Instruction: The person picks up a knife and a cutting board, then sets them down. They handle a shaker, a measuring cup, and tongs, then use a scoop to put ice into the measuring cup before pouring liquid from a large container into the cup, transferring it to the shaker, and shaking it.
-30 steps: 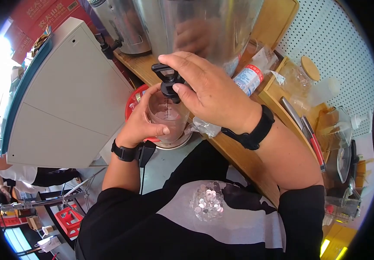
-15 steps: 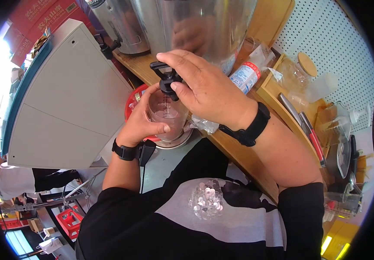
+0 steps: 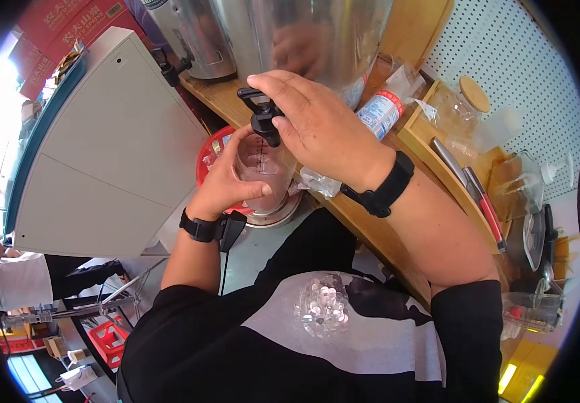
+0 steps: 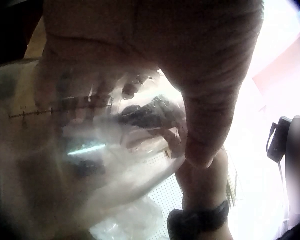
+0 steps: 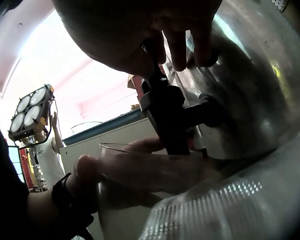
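My left hand (image 3: 221, 188) grips a clear measuring cup (image 3: 268, 180) by its side, thumb along the near wall. Dark graduation marks run down the cup, also visible in the left wrist view on the cup wall (image 4: 85, 135). Directly over the cup's mouth is the black tap (image 3: 263, 124) of a big shiny metal dispenser (image 3: 323, 40). My right hand (image 3: 327, 131) holds the tap's lever, thumb close to the tap body. From the right wrist, the tap's spout (image 5: 172, 137) points down inside the cup's rim, with fingers hanging past the lever.
A second metal dispenser (image 3: 199, 40) stands to the left on the wooden counter (image 3: 213, 101). Below the cup is a red bin (image 3: 206, 161). Crumpled clear plastic (image 3: 320, 183), a labelled white container (image 3: 380, 113) and a wooden tray (image 3: 414, 144) with knives lie rightward. A grey cabinet (image 3: 109, 148) flanks the left.
The head view shifts slightly. Both hands keep their hold on the cup and the tap lever, and the cup stays under the spout.
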A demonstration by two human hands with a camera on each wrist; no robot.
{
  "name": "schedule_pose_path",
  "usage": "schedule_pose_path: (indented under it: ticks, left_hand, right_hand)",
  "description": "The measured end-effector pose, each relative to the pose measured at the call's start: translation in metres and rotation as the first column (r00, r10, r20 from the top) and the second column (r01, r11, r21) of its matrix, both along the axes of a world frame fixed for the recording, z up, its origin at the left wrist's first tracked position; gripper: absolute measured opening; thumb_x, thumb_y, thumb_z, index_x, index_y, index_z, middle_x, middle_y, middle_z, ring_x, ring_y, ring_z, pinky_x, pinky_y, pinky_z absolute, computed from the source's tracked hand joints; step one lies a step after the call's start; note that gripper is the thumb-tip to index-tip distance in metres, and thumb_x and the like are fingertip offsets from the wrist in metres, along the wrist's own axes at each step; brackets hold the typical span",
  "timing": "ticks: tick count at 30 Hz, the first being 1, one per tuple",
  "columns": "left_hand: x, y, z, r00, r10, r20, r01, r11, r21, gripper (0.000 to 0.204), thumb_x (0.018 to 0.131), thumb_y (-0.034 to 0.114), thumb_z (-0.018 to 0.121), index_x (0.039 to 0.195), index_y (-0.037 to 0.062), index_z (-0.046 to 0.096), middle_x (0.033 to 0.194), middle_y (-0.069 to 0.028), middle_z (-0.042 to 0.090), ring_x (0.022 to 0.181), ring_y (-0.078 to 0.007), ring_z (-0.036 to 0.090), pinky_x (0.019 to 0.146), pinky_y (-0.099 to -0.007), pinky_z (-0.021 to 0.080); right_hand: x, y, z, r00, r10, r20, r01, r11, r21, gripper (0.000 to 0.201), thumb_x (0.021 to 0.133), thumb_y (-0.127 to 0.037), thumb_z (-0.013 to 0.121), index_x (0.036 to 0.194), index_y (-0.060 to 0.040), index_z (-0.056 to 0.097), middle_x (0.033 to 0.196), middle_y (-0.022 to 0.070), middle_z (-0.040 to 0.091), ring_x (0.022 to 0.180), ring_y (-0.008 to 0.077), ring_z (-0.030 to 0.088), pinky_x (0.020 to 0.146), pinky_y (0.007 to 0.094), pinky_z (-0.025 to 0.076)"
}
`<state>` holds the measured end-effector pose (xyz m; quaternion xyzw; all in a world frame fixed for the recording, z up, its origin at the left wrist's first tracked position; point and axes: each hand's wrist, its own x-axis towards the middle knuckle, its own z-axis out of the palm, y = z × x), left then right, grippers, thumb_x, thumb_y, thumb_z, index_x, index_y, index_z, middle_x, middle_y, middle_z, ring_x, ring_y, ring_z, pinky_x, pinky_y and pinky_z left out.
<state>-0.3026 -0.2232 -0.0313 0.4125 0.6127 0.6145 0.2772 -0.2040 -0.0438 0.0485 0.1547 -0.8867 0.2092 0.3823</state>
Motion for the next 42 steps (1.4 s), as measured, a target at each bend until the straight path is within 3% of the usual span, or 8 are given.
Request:
schedule_pose_path:
  ticks: [13, 15, 19, 29, 34, 38, 39, 42]
  left_hand:
    - [0.003, 0.004, 0.002, 0.999, -0.035, 0.042, 0.033, 0.999, 0.038, 0.105, 0.060, 0.029, 0.088, 0.142, -0.0006, 0.029, 0.126, -0.0137, 0.049, 0.119, -0.0249, 0.048, 0.103, -0.0377, 0.038]
    - [0.001, 0.006, -0.002, 0.998, -0.037, 0.046, 0.036, 0.999, 0.039, 0.104, 0.061, 0.028, 0.087, 0.142, -0.0008, 0.029, 0.126, -0.0139, 0.049, 0.119, -0.0247, 0.048, 0.103, -0.0378, 0.038]
    - [0.002, 0.005, -0.001, 0.996, -0.044, 0.082, 0.040, 0.998, 0.047, 0.103, 0.061, 0.026, 0.087, 0.141, -0.0014, 0.029, 0.127, -0.0141, 0.049, 0.119, -0.0243, 0.048, 0.103, -0.0376, 0.037]
    - [0.003, 0.000, -0.002, 0.999, -0.021, 0.028, 0.020, 1.000, 0.019, 0.104, 0.060, 0.026, 0.088, 0.142, -0.0010, 0.028, 0.128, -0.0141, 0.048, 0.119, -0.0244, 0.048, 0.104, -0.0374, 0.036]
    - [-0.007, -0.006, -0.025, 0.997, 0.004, -0.074, -0.003, 1.000, 0.010, 0.107, 0.060, 0.034, 0.088, 0.144, 0.0029, 0.028, 0.131, -0.0140, 0.047, 0.120, -0.0256, 0.050, 0.100, -0.0385, 0.042]
    - [0.007, -0.021, -0.010, 0.996, -0.066, 0.066, 0.068, 0.997, -0.039, 0.110, 0.061, 0.040, 0.087, 0.145, 0.0062, 0.026, 0.134, -0.0143, 0.046, 0.123, -0.0282, 0.047, 0.099, -0.0427, 0.043]
    - [0.008, -0.029, -0.006, 0.987, -0.116, 0.111, 0.124, 0.990, -0.066, 0.113, 0.060, 0.041, 0.088, 0.146, 0.0071, 0.024, 0.135, -0.0144, 0.045, 0.124, -0.0296, 0.046, 0.099, -0.0448, 0.041]
    - [0.014, -0.050, -0.001, 0.962, -0.216, 0.168, 0.227, 0.972, -0.052, 0.124, 0.055, 0.050, 0.089, 0.147, 0.0063, 0.019, 0.139, -0.0143, 0.041, 0.127, -0.0285, 0.044, 0.104, -0.0448, 0.037]
  right_hand:
    - [-0.003, 0.004, -0.001, 1.000, 0.024, 0.009, -0.024, 0.999, 0.028, 0.048, 0.078, 0.002, 0.058, 0.124, -0.0056, 0.049, 0.118, 0.0156, 0.057, 0.105, 0.0362, 0.055, 0.091, 0.0438, 0.045]
    - [-0.001, 0.000, 0.003, 1.000, -0.014, -0.019, 0.014, 1.000, 0.023, 0.043, 0.079, -0.005, 0.061, 0.121, -0.0046, 0.051, 0.114, 0.0112, 0.059, 0.106, 0.0294, 0.057, 0.087, 0.0403, 0.045]
    - [0.000, -0.001, 0.006, 0.999, -0.018, 0.028, 0.017, 0.999, 0.052, 0.044, 0.078, -0.004, 0.063, 0.120, -0.0044, 0.051, 0.114, 0.0122, 0.058, 0.109, 0.0293, 0.055, 0.088, 0.0409, 0.044]
    - [-0.002, -0.003, 0.003, 0.998, -0.058, -0.027, 0.060, 0.994, 0.088, 0.046, 0.076, -0.003, 0.065, 0.119, -0.0060, 0.051, 0.113, 0.0152, 0.058, 0.110, 0.0336, 0.054, 0.089, 0.0434, 0.044]
    - [-0.008, 0.002, -0.001, 0.998, -0.040, -0.049, 0.045, 0.993, 0.110, 0.051, 0.076, -0.008, 0.065, 0.124, -0.0024, 0.049, 0.111, 0.0175, 0.058, 0.107, 0.0350, 0.056, 0.088, 0.0443, 0.047]
    - [0.009, -0.001, -0.004, 0.999, -0.013, 0.032, 0.013, 1.000, 0.009, 0.058, 0.078, -0.012, 0.063, 0.133, -0.0058, 0.044, 0.124, 0.0176, 0.053, 0.114, 0.0351, 0.052, 0.095, 0.0446, 0.043]
    - [0.010, 0.004, -0.017, 0.991, -0.065, -0.115, 0.077, 0.991, 0.106, 0.057, 0.078, -0.013, 0.063, 0.132, -0.0055, 0.045, 0.123, 0.0173, 0.052, 0.113, 0.0344, 0.052, 0.093, 0.0436, 0.045]
    - [0.074, 0.014, -0.011, 0.990, -0.137, -0.036, 0.134, 0.987, -0.089, 0.048, 0.079, -0.018, 0.064, 0.123, -0.0044, 0.053, 0.120, 0.0145, 0.053, 0.112, 0.0326, 0.052, 0.090, 0.0433, 0.046]
